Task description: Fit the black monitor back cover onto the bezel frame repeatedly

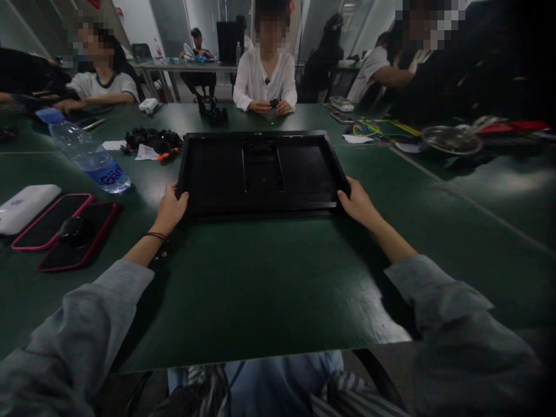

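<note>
A flat black rectangular panel (260,174), like the back of a monitor, lies on the dark green table (260,278) in front of me. My left hand (171,207) grips its near left corner, fingers wrapped on the edge. My right hand (358,201) holds the near right corner the same way. Both arms wear grey sleeves, and a dark band circles my left wrist.
At the left lie a tipped water bottle (89,153), two phones in red cases (65,229) and a white box (26,207). Black small parts (152,141) sit behind the panel's left. A metal bowl (452,139) and coloured wires (377,128) are at the right. Several people sit across the table.
</note>
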`<action>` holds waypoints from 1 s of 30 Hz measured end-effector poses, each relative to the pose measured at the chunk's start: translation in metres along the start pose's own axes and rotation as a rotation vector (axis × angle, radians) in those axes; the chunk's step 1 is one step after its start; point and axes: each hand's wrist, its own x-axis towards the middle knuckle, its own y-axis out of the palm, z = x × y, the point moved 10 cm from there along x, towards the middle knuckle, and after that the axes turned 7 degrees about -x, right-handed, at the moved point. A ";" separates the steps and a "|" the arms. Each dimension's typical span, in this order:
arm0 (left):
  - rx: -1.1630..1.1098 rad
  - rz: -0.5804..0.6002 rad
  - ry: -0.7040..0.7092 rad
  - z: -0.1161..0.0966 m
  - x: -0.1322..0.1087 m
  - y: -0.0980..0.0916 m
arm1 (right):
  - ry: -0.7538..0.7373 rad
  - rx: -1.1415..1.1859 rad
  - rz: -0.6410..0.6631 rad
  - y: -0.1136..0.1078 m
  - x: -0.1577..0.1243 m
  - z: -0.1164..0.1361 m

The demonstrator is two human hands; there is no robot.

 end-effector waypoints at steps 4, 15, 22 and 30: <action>0.030 -0.009 -0.063 0.004 -0.001 -0.002 | 0.007 0.002 -0.002 -0.001 -0.001 0.000; -0.024 -0.007 -0.073 -0.005 -0.005 -0.002 | 0.032 0.036 0.000 -0.002 -0.001 0.001; -0.039 -0.005 -0.070 -0.015 -0.010 -0.002 | 0.041 0.075 -0.012 -0.005 -0.002 0.002; 0.026 0.000 -0.109 -0.008 -0.008 -0.002 | 0.025 0.058 -0.020 -0.003 -0.001 0.001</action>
